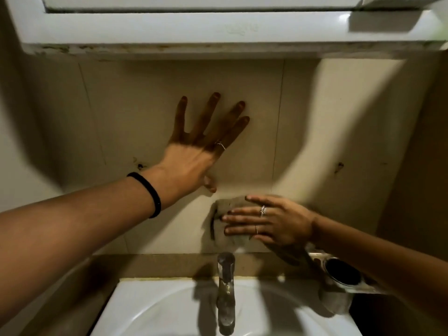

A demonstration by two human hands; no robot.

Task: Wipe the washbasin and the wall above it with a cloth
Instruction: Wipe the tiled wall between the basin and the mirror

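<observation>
A home bathroom, right at the sink.
A white washbasin point(150, 309) with a worn metal tap point(226, 292) sits under a beige tiled wall point(300, 132), a white cabinet frame point(169, 30) overhead, and a metal holder point(343, 275) at the counter's right edge.

Two hands point(194, 161), one cloth point(228, 209), one tap point(226, 287), one washbasin point(150, 311), three rings point(263, 210).

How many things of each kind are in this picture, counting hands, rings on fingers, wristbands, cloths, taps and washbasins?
Hands: 2, the left hand flat on the beige tiled wall and the right hand on the cloth.
Thin silver rings: 3.
Black wristband: 1.
Grey-brown cloth: 1.
Dull metal tap: 1.
White ceramic washbasin: 1.
Total: 9.
</observation>
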